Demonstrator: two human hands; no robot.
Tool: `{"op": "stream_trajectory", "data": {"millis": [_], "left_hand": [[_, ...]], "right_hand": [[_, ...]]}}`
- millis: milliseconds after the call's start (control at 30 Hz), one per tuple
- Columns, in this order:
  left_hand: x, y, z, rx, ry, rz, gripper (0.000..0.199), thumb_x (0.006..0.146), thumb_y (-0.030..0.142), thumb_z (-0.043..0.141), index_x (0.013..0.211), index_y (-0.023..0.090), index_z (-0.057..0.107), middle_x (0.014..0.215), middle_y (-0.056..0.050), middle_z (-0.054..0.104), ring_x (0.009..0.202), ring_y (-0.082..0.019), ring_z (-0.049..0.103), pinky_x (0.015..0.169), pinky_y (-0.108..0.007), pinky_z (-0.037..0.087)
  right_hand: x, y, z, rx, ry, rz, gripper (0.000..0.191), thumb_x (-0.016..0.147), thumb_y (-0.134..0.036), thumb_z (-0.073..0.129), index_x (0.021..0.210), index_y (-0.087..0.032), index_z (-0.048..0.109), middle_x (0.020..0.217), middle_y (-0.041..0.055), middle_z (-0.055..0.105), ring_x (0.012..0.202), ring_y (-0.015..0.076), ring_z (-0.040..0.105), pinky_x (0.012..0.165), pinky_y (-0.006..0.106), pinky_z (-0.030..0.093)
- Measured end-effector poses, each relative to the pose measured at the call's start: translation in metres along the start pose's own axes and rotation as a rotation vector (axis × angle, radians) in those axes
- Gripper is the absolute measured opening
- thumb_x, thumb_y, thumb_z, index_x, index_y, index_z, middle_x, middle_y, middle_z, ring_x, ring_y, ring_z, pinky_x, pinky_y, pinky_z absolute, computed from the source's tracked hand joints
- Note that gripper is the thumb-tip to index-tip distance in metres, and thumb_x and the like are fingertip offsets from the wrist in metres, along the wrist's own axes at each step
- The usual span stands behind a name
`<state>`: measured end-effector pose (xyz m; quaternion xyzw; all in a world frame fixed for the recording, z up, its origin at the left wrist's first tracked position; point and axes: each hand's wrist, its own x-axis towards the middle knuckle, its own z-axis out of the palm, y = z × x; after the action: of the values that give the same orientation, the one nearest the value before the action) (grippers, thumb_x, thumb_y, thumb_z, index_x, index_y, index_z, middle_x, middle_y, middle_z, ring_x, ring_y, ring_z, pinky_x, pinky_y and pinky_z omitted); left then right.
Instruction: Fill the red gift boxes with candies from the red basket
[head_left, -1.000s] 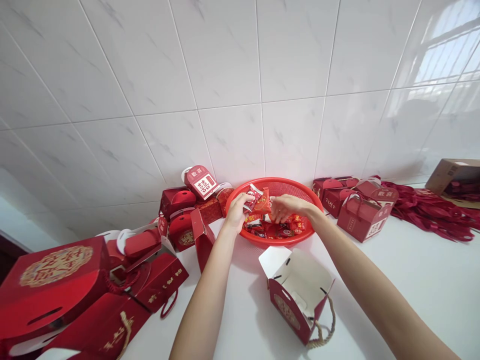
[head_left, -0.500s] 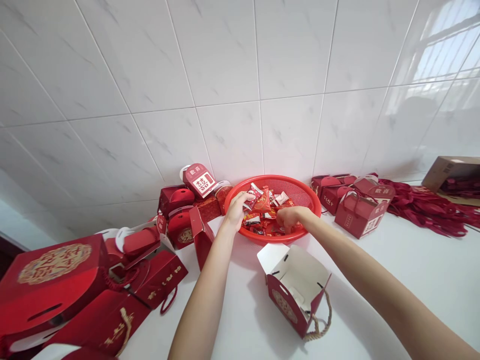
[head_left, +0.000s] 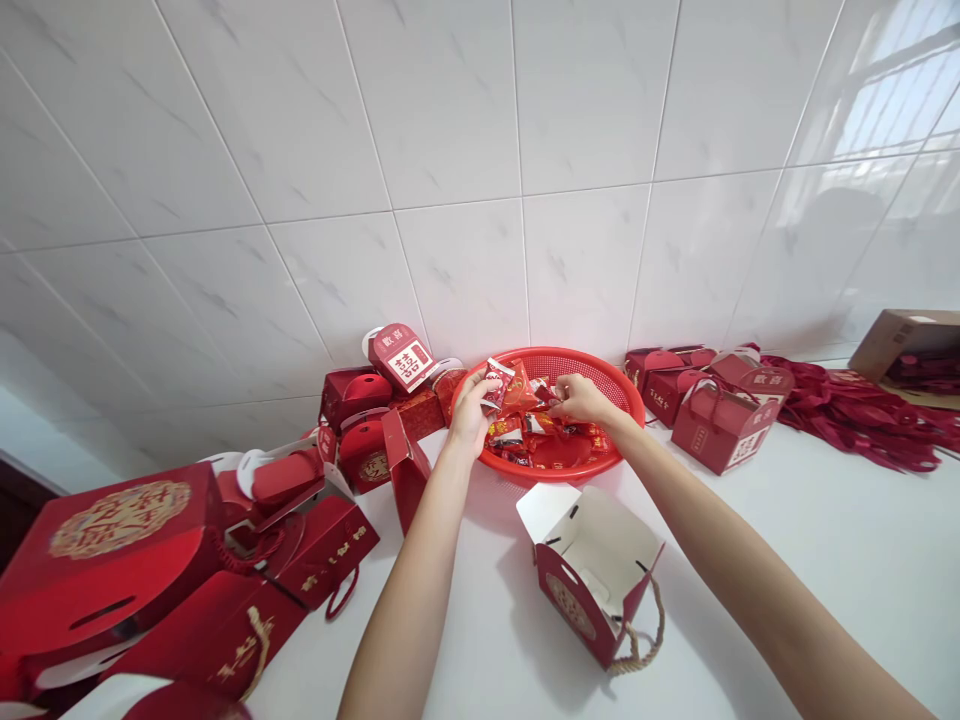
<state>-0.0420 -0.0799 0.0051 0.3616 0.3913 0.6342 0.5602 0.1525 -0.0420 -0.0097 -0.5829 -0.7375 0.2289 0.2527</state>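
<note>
Over the left side of a red plastic basket (head_left: 634, 400), my left hand (head_left: 471, 412) is closed on several wrapped candies (head_left: 517, 388) in red and white packets. My right hand (head_left: 583, 399) pinches a small wrapped candy (head_left: 541, 392) above the basket's right half, its fingertips close to the held packets. More wrapped candies (head_left: 508, 434) lie in the basket below both hands. Nearer to me, an open red gift box (head_left: 596, 575) with a white inside and a rope handle stands on the white table (head_left: 480, 620), its flap folded back.
Many red gift boxes (head_left: 127, 570) crowd the left side. Further closed boxes (head_left: 724, 425) stand at the right, beside a heap of dark red ribbons (head_left: 847, 415) and a brown cardboard box (head_left: 907, 350). A tiled wall (head_left: 465, 270) rises right behind the basket.
My right hand has lifted from among the candies in the basket and moved up, with a candy at its fingertips. My left hand stays nearly in place with its packets.
</note>
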Motion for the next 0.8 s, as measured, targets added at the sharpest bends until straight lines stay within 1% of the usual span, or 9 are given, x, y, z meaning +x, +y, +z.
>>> {"op": "stream_trajectory", "data": {"millis": [100,200,300,433,500,600,700,733,800], "left_hand": [[-0.001,0.0,-0.001,0.029,-0.031,0.022,0.043,0.052,0.022,0.075,0.093,0.024,0.063,0.079,0.007,0.066,0.065,-0.01,0.059,0.059,-0.022,0.043],[0.0,-0.001,-0.003,0.052,-0.076,0.034,0.039,0.05,0.018,0.073,0.088,0.022,0.064,0.079,0.005,0.065,0.066,-0.01,0.058,0.059,-0.021,0.043],[0.001,-0.003,-0.004,0.063,-0.098,0.039,0.023,0.051,0.02,0.07,0.072,0.019,0.061,0.072,0.005,0.062,0.063,-0.009,0.054,0.057,-0.02,0.042],[0.001,-0.002,-0.004,0.078,-0.107,0.039,0.02,0.052,0.026,0.07,0.069,0.018,0.063,0.068,0.003,0.064,0.062,-0.011,0.055,0.057,-0.022,0.043],[0.001,-0.001,-0.003,0.07,-0.083,0.028,0.019,0.053,0.027,0.069,0.069,0.018,0.064,0.067,0.003,0.065,0.062,-0.013,0.057,0.057,-0.022,0.044],[-0.002,0.001,0.0,0.075,-0.081,0.034,0.014,0.055,0.026,0.068,0.066,0.019,0.062,0.064,0.004,0.063,0.061,-0.014,0.057,0.057,-0.023,0.044],[-0.006,0.002,0.006,0.11,-0.126,0.065,0.009,0.059,0.026,0.067,0.063,0.02,0.062,0.064,0.003,0.063,0.063,-0.014,0.058,0.058,-0.023,0.044],[-0.008,0.003,0.008,0.12,-0.138,0.071,0.009,0.059,0.026,0.067,0.062,0.02,0.062,0.064,0.003,0.063,0.063,-0.014,0.058,0.058,-0.023,0.044],[-0.013,0.006,0.014,0.133,-0.178,0.09,0.01,0.059,0.027,0.068,0.061,0.02,0.062,0.065,0.003,0.063,0.064,-0.014,0.058,0.059,-0.023,0.045]], "right_hand": [[-0.001,-0.002,-0.001,0.383,0.056,-0.052,0.041,0.06,-0.031,0.074,0.068,-0.024,0.035,0.059,-0.0056,0.049,0.058,0.0145,0.053,0.053,0.025,0.037],[-0.005,-0.007,-0.005,0.7,0.09,-0.13,0.046,0.059,-0.046,0.08,0.073,-0.024,0.042,0.063,-0.0039,0.056,0.059,0.0154,0.057,0.055,0.028,0.044],[-0.009,-0.012,-0.008,0.803,0.093,-0.204,0.043,0.06,-0.048,0.082,0.079,-0.019,0.056,0.071,-0.0013,0.061,0.062,0.0139,0.058,0.06,0.029,0.048],[-0.018,-0.019,-0.014,0.869,-0.06,-0.289,0.039,0.065,-0.045,0.082,0.086,-0.016,0.066,0.079,0.001,0.066,0.068,0.0132,0.059,0.066,0.028,0.049],[-0.03,-0.024,-0.023,0.864,-0.153,-0.322,0.035,0.069,-0.044,0.081,0.081,-0.015,0.066,0.075,0.0003,0.065,0.065,0.0117,0.057,0.064,0.026,0.047],[-0.061,-0.033,-0.047,0.753,-0.329,-0.366,0.032,0.073,-0.044,0.078,0.077,-0.016,0.065,0.064,-0.0016,0.061,0.059,0.0111,0.054,0.06,0.025,0.044],[-0.096,-0.044,-0.074,0.481,-0.529,-0.372,0.031,0.072,-0.045,0.079,0.076,-0.016,0.068,0.063,-0.0021,0.06,0.058,0.0117,0.053,0.056,0.025,0.042],[-0.106,-0.047,-0.081,0.376,-0.57,-0.384,0.03,0.072,-0.046,0.079,0.072,-0.017,0.068,0.062,-0.0024,0.06,0.059,0.0121,0.054,0.056,0.024,0.042],[-0.123,-0.052,-0.089,0.216,-0.596,-0.404,0.029,0.071,-0.046,0.079,0.076,-0.018,0.071,0.064,-0.0016,0.062,0.062,0.0136,0.057,0.056,0.024,0.042]]}}
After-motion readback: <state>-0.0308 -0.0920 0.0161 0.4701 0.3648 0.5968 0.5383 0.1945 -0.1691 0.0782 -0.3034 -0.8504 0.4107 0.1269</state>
